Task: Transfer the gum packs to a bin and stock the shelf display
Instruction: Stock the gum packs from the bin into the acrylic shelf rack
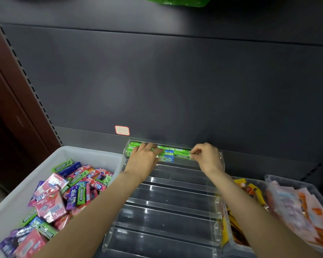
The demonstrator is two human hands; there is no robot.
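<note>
Atop display (217, 202), hands (145, 157) on packs (182, 154)

"DOUBLEMINT" in white capitals appears on the green gum pack (182, 156) in the top tier of the clear display and on green packs (81, 195) in the white bin (86, 152). The red-bordered sticker (122, 130) on the shelf is illegible.

Gum packs: bin and display.
Mixed gum packs (67, 194) heaped in white bin (13, 205); green packs (182, 154) line clear display's (168, 207) top tier.
</note>
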